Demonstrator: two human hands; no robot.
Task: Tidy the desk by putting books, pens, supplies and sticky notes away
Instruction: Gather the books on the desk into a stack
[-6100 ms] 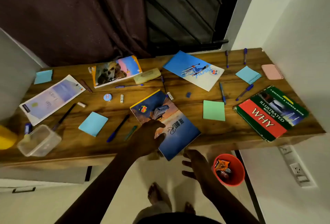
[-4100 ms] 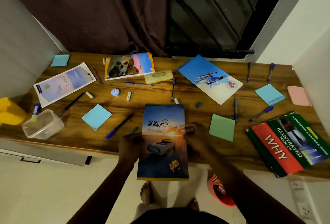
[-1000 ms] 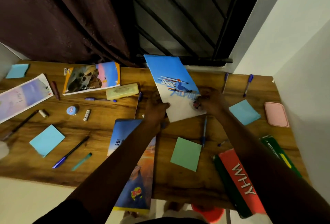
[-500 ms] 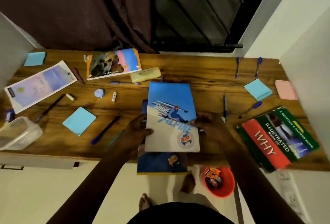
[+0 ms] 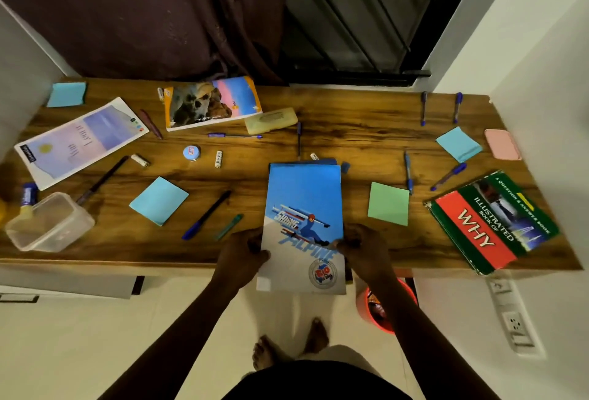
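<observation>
Both forearms come up from the bottom of frame and meet at the front edge of the desk [image 5: 350, 132]. Left hand [image 5: 240, 253] grips the left edge of the Shine Alpine notebook [image 5: 304, 202], fingers curled round it. Right hand [image 5: 363, 250] grips the right edge the same way. The notebook lies cover up at centre front, its near end overhanging the desk edge. It sits on a second book [image 5: 318, 161], which shows only as a dark blue strip at the far end.

Counts:
- Books, five: those two, the dog-cover notebook [image 5: 212, 101] back left, the lilac booklet [image 5: 81, 140] far left, and the WHY book [image 5: 490, 221] front right.
- Sticky pads, four: three blue pads [image 5: 66, 94] [image 5: 158, 200] [image 5: 459, 144] and one green pad [image 5: 388, 203] just right of the held notebook.
- Pens [image 5: 152, 124] [image 5: 234, 135] [image 5: 298, 140] [image 5: 102, 180] [image 5: 207, 214] [image 5: 229, 226] [image 5: 423, 108] [image 5: 457, 107] [image 5: 408, 171] [image 5: 447, 177], ten, scattered singly.
- Small white tubes [image 5: 140, 160] [image 5: 218, 159] [image 5: 314, 156], three; can't tell what they are.
- One each: round tin [image 5: 191, 153], yellow case [image 5: 271, 119], pink case [image 5: 503, 144], clear plastic tub [image 5: 49, 221] front left.
- Orange bucket [image 5: 387, 307] on the floor under the right arm.
</observation>
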